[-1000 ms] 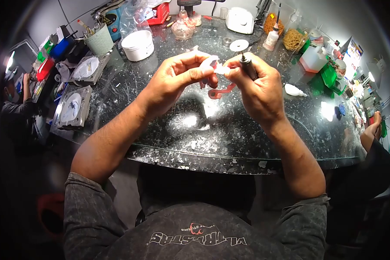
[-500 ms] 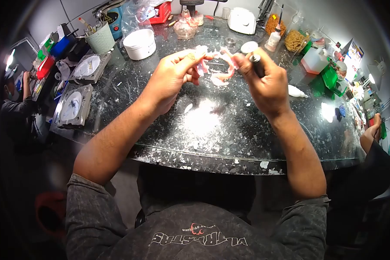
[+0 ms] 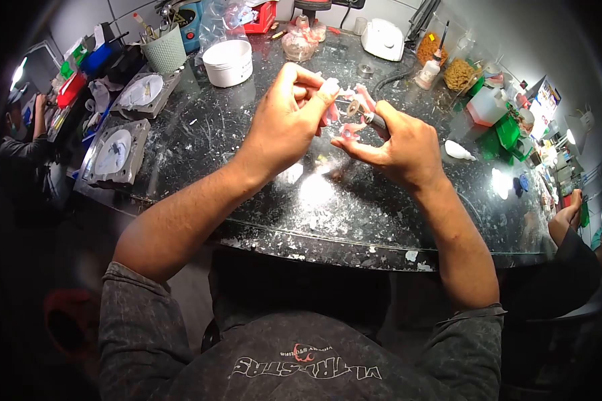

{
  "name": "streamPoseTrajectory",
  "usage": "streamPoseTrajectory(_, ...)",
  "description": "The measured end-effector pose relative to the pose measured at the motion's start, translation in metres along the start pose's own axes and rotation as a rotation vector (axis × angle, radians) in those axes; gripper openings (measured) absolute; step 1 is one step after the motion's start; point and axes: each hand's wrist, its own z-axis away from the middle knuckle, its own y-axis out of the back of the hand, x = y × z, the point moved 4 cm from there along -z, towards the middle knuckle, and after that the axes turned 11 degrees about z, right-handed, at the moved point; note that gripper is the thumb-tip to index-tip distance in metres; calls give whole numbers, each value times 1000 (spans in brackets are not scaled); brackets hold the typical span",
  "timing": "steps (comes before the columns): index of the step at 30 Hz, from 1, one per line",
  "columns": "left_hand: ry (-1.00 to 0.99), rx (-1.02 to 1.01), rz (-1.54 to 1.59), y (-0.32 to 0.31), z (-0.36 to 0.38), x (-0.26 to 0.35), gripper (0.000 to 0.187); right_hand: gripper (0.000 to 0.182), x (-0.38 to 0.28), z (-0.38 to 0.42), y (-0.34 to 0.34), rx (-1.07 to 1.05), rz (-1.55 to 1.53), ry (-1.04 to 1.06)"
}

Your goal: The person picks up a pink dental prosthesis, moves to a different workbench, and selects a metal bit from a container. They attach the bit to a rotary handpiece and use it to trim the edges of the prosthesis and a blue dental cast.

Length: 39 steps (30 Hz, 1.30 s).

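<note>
My left hand (image 3: 284,123) is closed, its thumb and fingertips pinching a pink and whitish denture piece (image 3: 332,115). In my right hand (image 3: 408,144) lies a dark rotary handpiece (image 3: 378,125), its end directed left toward my left fingertips. A small round cutting disc (image 3: 353,107) shows at that end, close beside the pink piece. Below the disc, more pink denture material (image 3: 350,131) appears at my right thumb tip. My fingers cover part of the piece, and both hands are above the middle of the workbench (image 3: 261,194).
Two metal flasks (image 3: 117,157) filled with white plaster lie at the left. A white tub (image 3: 227,65), a glass jar (image 3: 303,43) and a white device (image 3: 382,39) stand behind. Bottles and containers line the right side. A co-worker's arm (image 3: 565,217) rests at the right edge.
My right hand has turned the handpiece from upright so its disc end points left. My hands have come closer together, and the camera view has shifted slightly.
</note>
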Motion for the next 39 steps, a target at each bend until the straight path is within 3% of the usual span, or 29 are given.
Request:
streamPoseTrajectory(7, -140, -25, -84, -4, 4, 10, 16, 69, 1, 0, 1, -110, 55, -71)
streamPoseTrajectory(12, -222, -76, -86, -8, 6, 15, 14, 64, 1, 1, 2, -1, 71, -25)
streamPoseTrajectory(39, -181, -192, -72, -5, 2, 22, 13, 76, 4, 2, 8, -40, 88, -60)
